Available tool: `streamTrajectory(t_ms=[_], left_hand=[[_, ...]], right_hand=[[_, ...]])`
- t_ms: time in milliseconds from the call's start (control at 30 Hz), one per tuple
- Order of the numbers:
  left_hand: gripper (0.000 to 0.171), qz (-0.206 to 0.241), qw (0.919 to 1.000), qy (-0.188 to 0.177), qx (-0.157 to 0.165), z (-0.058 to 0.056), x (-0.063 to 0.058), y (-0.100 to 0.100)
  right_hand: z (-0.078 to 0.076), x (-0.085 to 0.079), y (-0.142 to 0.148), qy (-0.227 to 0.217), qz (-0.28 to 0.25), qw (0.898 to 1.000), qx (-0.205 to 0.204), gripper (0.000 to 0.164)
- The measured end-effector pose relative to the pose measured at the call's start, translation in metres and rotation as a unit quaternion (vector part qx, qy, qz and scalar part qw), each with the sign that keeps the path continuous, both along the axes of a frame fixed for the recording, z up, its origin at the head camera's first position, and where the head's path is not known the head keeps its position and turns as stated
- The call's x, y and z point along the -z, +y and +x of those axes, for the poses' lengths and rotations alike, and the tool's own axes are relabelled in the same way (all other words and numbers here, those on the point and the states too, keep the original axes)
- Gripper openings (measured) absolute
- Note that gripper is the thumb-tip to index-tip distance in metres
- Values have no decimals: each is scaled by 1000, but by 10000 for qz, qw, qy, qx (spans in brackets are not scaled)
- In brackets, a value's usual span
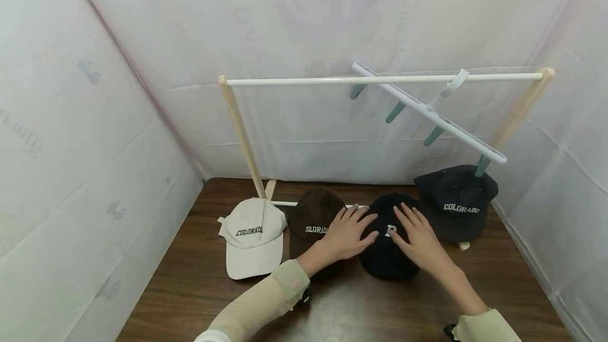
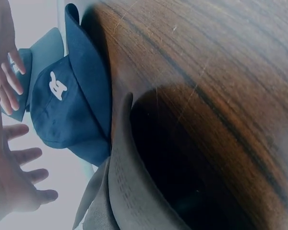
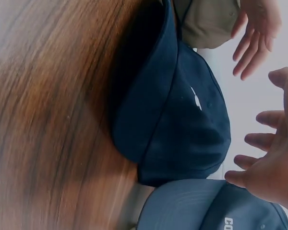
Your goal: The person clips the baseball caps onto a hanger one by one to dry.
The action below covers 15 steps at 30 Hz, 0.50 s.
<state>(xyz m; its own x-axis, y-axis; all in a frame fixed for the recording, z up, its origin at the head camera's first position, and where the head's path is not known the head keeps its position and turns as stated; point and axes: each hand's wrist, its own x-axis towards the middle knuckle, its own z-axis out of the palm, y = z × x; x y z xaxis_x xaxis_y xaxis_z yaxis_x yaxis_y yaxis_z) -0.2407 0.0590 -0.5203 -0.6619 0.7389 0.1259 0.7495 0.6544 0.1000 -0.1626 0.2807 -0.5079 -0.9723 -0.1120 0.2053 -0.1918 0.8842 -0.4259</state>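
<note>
Both hands are above a navy baseball cap (image 1: 387, 263) with a white letter on its front, its brim toward me. My left hand (image 1: 345, 236) has its fingers spread over the left side of that cap, overlapping the brown COLORADO cap (image 1: 311, 207) in the head view. On the other side my right hand (image 1: 420, 239) also spreads its fingers. Both wrist views show the fingertips apart from the navy cap (image 2: 67, 100), with nothing in either hand. At the right, a dark COLORADO cap (image 1: 453, 226) hangs from a green clip (image 1: 482, 167).
A white COLORADO cap (image 1: 254, 260) lies at the left of the row on the wooden table (image 1: 351, 310). Behind stands a rack with a white top bar (image 1: 304, 82) and wooden posts. A white hanger (image 1: 418, 105) with several green clips hooks over the bar at a slant.
</note>
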Motion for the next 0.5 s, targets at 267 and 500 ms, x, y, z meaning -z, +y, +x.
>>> streamTrajectory(t_ms=[267, 500], left_hand=[[58, 86, 10000, 31, -24, 1, -1, -6], [58, 217, 9998, 21, 44, -1, -5, -6]], right_hand=[[0, 3, -6, -53, -98, 9999, -11, 69], [0, 3, -5, 126, -111, 9998, 49, 68]])
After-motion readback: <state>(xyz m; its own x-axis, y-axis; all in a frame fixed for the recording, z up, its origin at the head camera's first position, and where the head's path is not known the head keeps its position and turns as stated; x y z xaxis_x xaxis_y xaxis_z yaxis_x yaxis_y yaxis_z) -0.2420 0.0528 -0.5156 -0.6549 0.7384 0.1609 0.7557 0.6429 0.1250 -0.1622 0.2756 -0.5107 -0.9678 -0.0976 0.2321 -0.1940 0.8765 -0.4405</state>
